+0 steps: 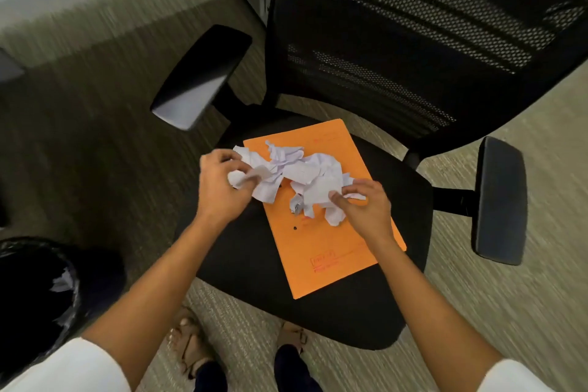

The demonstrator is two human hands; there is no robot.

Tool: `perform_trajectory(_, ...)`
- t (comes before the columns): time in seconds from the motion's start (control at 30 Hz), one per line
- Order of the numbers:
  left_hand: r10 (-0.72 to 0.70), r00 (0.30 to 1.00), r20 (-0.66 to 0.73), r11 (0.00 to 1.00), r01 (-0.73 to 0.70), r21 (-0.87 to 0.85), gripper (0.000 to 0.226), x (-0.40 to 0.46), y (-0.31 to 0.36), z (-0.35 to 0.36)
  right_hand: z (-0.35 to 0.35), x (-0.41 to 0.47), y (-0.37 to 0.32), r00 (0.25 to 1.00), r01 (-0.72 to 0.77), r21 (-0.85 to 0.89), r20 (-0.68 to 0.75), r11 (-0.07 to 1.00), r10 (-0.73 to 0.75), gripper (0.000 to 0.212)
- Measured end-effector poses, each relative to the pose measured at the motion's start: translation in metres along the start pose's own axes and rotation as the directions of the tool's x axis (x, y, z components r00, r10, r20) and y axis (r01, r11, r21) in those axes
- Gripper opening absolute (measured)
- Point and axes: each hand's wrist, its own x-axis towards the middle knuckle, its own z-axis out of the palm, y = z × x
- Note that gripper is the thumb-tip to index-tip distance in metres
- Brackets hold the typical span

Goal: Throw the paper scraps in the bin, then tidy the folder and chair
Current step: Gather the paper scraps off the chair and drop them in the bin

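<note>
An orange folder [327, 251] lies flat on the black seat of an office chair [359, 321]. Crumpled white paper scraps [305, 169] are heaped on the folder's upper half. My left hand [219, 188] is closed around a bunch of scraps at the left end of the heap. At the heap's right end, my right hand [366, 204] pinches other scraps. A black bin [47, 283] lined with a dark bag stands on the floor at lower left, with a few white scraps inside it.
The chair's mesh backrest [413, 25] rises behind the seat, with armrests at left [200, 76] and right [499, 200]. Striped carpet [95, 105] surrounds the chair. My feet [191, 347] stand just in front of the seat. A wall base runs along the upper left.
</note>
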Motion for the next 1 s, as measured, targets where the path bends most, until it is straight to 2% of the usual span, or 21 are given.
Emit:
perform_trajectory(0.07,-0.095,0.994,-0.058,0.995,0.093,-0.029,0.013,0.007,0.003,0.001,0.000,0.018,-0.011,1.000,0.002,-0.014,0.020,1.000,-0.002,0.016)
perform_trajectory(0.27,-0.349,0.936,0.043,0.936,0.350,-0.024,0.016,0.016,0.008,0.027,0.016,0.057,-0.025,0.967,0.105,-0.207,0.249,0.973,-0.051,0.017)
perform_trajectory(0.4,-0.423,0.900,0.108,0.906,0.416,0.079,0.022,0.021,0.013,0.041,0.025,0.074,-0.027,0.942,0.122,-0.308,0.335,0.944,-0.012,0.018)
perform_trajectory(0.57,-0.424,0.901,0.088,0.897,0.405,0.178,0.029,0.023,0.014,0.050,0.034,0.084,-0.018,0.953,0.172,-0.369,0.296,0.913,-0.060,0.017)
perform_trajectory(0.67,-0.394,0.918,0.050,0.912,0.384,0.146,0.026,0.022,0.013,0.051,0.036,0.088,-0.011,0.955,0.205,-0.350,0.276,0.914,-0.109,0.015)
perform_trajectory(0.87,-0.378,0.925,0.044,0.925,0.379,-0.010,0.016,0.017,0.004,0.048,0.025,0.083,-0.001,0.980,0.089,-0.176,0.192,0.980,-0.054,0.020)
perform_trajectory(0.93,-0.403,0.914,0.050,0.910,0.406,-0.083,0.009,0.014,-0.001,0.045,0.015,0.078,0.000,0.988,-0.004,-0.071,0.154,0.998,0.015,0.023)
perform_trajectory(1.0,-0.470,0.880,0.069,0.858,0.474,-0.197,0.014,0.012,-0.005,0.042,0.003,0.072,0.000,0.980,-0.141,0.062,0.148,0.988,0.131,0.027)
